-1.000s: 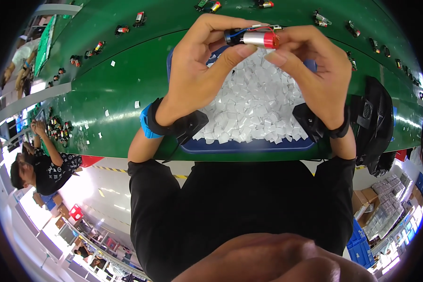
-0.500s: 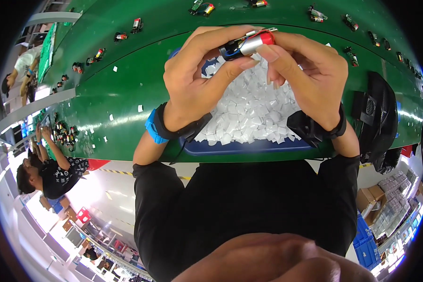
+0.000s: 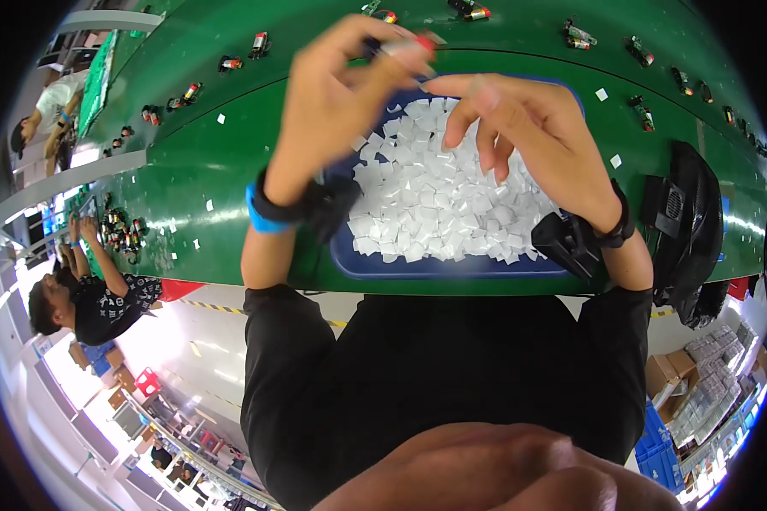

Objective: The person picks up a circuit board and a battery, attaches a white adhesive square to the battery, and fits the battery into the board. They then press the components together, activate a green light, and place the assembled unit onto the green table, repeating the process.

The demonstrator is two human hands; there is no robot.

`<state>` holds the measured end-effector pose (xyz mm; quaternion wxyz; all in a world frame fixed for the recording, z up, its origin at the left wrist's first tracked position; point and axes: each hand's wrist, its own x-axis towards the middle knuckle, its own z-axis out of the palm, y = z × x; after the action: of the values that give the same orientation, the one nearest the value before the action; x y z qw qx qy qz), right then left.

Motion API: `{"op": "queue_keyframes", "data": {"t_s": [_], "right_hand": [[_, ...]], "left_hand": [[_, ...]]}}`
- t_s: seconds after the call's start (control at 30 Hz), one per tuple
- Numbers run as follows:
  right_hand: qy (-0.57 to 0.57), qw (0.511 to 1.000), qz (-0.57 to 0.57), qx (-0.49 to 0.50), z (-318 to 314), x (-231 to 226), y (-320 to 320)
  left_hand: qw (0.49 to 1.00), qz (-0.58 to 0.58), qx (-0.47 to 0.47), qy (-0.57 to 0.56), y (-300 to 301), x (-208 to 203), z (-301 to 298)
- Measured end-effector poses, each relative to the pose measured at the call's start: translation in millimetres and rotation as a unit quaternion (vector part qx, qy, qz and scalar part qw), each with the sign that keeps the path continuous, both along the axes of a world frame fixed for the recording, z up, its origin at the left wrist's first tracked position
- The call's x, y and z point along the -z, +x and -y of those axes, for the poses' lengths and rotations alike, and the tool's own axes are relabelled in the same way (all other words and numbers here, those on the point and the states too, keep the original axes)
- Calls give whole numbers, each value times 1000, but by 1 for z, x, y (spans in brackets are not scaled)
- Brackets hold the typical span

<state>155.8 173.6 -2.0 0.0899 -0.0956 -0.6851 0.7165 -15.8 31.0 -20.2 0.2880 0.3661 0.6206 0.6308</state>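
My left hand (image 3: 315,119), smeared by motion, grips a small cylindrical battery with a red end (image 3: 426,44) above the far edge of a blue tray (image 3: 460,272). Its wires and any attached board are too blurred to make out. My right hand (image 3: 545,128) hovers over the tray's far right part, its fingers apart and nothing visible in them. Below both hands, a heap of small white square pieces (image 3: 443,209) fills the tray.
Battery-and-board assemblies (image 3: 579,36) lie spaced along the far side of the green table (image 3: 230,187). Stray white squares (image 3: 602,94) dot it. A black bag (image 3: 690,221) sits at the right. At the left, a co-worker (image 3: 94,307) handles a pile of assemblies (image 3: 123,234).
Both hands were on the battery. My right hand has let go of it and opened, while my left hand has carried it left and farther away.
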Motion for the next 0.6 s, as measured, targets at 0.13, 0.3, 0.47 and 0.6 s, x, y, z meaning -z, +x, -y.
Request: {"op": "queue_keyframes", "data": {"t_s": [0.13,0.3,0.47,0.6], "right_hand": [[44,998,-4,-43,2,-8,4],[121,991,-11,-49,-1,-8,4],[146,987,-8,-60,-3,-5,2],[197,980,-30,-23,-8,3,2]], "left_hand": [[961,-129,17,-245,-138,40,0],[723,-618,-62,-302,-199,101,-5],[779,-618,-10,108,-178,112,-38],[931,-303,21,-204,-142,75,-36]]}}
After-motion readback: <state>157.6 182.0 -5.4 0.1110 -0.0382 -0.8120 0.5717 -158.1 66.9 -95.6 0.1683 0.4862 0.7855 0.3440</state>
